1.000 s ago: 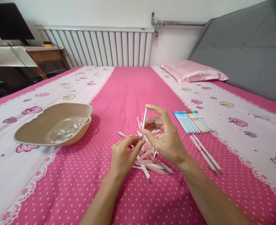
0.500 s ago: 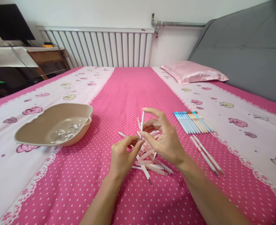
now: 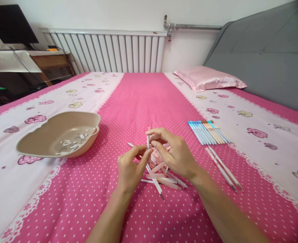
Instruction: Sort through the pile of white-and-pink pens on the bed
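A slim white pen refill [image 3: 148,141] stands nearly upright between my two hands. My left hand [image 3: 131,165] pinches its lower end between thumb and index finger. Above it, my right hand [image 3: 175,152] has the index fingertip on the refill's top end and the thumb close to its side, the other fingers curled. The refill's bottom end is hidden by my left fingers. Just beneath both hands lies a loose pile of pink pen parts [image 3: 157,175] and white refills, one white refill [image 3: 157,186] pointing its dark tip toward me.
To the left a beige basin [image 3: 42,138] holds small white pieces. On the right lie a row of blue and peach pens [image 3: 206,132] and two pale pink pens [image 3: 224,168]. A pink pillow [image 3: 207,77] rests near the grey headboard [image 3: 262,50].
The refill has come down and slightly left, and less of it shows above my left fingers. My right hand has lowered with it; my left hand has barely shifted.
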`<state>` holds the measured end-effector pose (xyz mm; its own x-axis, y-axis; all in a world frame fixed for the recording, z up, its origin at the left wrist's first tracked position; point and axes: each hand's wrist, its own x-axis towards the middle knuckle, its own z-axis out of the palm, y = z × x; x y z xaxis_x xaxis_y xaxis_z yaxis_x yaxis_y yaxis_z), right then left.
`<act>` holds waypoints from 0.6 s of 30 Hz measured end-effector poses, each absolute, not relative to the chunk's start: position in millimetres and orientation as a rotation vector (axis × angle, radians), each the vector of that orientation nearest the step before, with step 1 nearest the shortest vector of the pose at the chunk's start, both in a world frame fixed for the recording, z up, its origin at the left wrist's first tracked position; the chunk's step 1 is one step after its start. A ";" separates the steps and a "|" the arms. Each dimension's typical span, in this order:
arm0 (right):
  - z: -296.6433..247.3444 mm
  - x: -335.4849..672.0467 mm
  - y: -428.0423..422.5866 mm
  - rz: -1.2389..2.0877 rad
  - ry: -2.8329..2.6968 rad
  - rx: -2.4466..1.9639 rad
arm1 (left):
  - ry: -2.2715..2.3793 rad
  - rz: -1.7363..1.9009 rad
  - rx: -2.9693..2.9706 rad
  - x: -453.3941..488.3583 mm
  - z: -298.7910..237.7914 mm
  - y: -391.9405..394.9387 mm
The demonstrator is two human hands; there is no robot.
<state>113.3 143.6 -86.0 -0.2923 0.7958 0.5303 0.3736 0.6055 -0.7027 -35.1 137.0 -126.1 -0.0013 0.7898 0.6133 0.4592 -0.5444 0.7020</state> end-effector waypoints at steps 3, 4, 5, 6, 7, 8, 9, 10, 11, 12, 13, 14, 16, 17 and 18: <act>-86.3 113.6 144.1 0.576 -1.892 -0.923 | 1.303 1.551 1.974 -35.1 -125.8 137.6; -86.2 113.5 144.1 0.583 -1.888 -0.913 | 1.304 1.547 1.972 -35.2 -125.7 137.5; -85.9 113.3 144.1 0.589 -1.885 -0.902 | 1.307 1.546 1.969 -35.3 -125.7 137.4; -85.6 113.1 144.0 0.595 -1.885 -0.893 | 1.312 1.545 1.963 -35.5 -125.6 137.1; -85.2 112.8 143.8 0.600 -1.887 -0.885 | 1.317 1.544 1.956 -35.7 -125.6 136.9; -84.8 112.6 143.6 0.606 -1.892 -0.880 | 1.321 1.541 1.946 -36.0 -125.6 136.6; -84.3 112.4 143.3 0.611 -1.901 -0.875 | 1.322 1.538 1.936 -36.4 -125.6 136.5; -84.0 112.2 143.0 0.614 -1.911 -0.872 | 1.321 1.535 1.926 -36.8 -125.7 136.3; -83.7 112.1 142.8 0.618 -1.920 -0.869 | 1.321 1.537 1.914 -37.3 -125.7 136.3; -83.6 112.1 142.6 0.619 -1.927 -0.872 | 1.328 1.541 1.901 -37.8 -125.6 136.4; -83.8 112.2 142.7 0.618 -1.927 -0.882 | 1.343 1.548 1.885 -38.4 -125.4 136.5; -84.2 112.4 143.1 0.615 -1.921 -0.900 | 1.367 1.560 1.868 -39.0 -125.1 136.7; -86.2 113.2 144.7 0.599 -1.900 -0.960 | 1.437 1.603 1.824 -40.3 -124.3 137.3; -87.7 113.6 145.9 0.587 -1.893 -0.998 | 1.474 1.634 1.793 -41.0 -123.8 137.7; -89.6 114.1 147.4 0.576 -1.894 -1.036 | 1.508 1.668 1.758 -41.8 -123.4 138.2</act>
<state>114.1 147.4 -89.6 -0.2681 0.8383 0.4747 0.4323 0.5450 -0.7184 -41.8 138.2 -123.4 -0.2158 0.8031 0.5554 0.4719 -0.4122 0.7794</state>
